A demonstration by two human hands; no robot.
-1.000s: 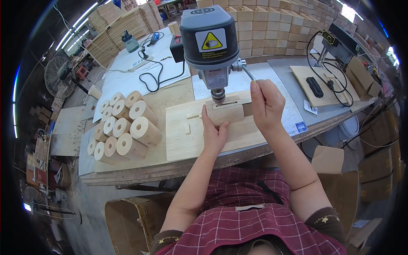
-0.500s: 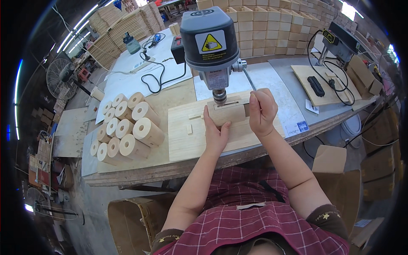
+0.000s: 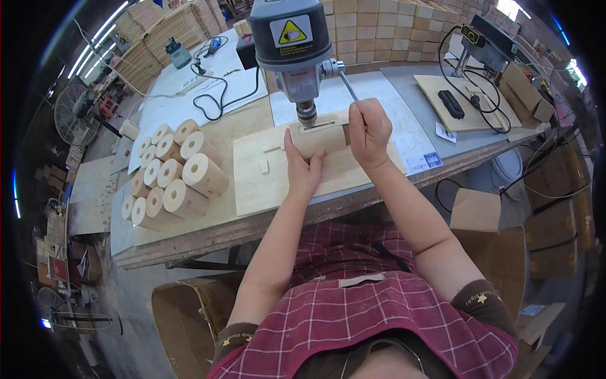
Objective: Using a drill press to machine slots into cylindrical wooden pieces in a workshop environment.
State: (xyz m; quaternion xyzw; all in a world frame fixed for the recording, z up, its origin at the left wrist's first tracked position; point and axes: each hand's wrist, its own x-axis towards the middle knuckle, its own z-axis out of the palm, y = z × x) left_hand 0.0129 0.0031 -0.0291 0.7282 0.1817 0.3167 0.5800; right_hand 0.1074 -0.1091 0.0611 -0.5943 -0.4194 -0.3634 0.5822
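Observation:
Under the chuck of the bench drill press [image 3: 291, 35] lies a wooden cylinder [image 3: 320, 142] on its side, on a pale wooden board [image 3: 252, 189]. My left hand [image 3: 304, 169] braces the cylinder's near left side, thumb along the front and fingers up by the chuck. The chuck [image 3: 306, 112] sits close over the cylinder's top; whether a bit is in the wood I cannot make out. My right hand [image 3: 370, 132] is wrapped in a fist around the end of the metal feed lever [image 3: 347, 84], right of the cylinder.
Several wooden cylinders with centre holes [image 3: 183, 197] stand grouped to the left. A small wood block [image 3: 264, 167] is on the board. A second drill press [image 3: 499, 41] stands at the right with its cable. An open cardboard box [image 3: 189, 316] is below the table's front edge.
The whole scene has shifted up and left in the view as my head moved. Both hands keep their places on the cylinder and the lever.

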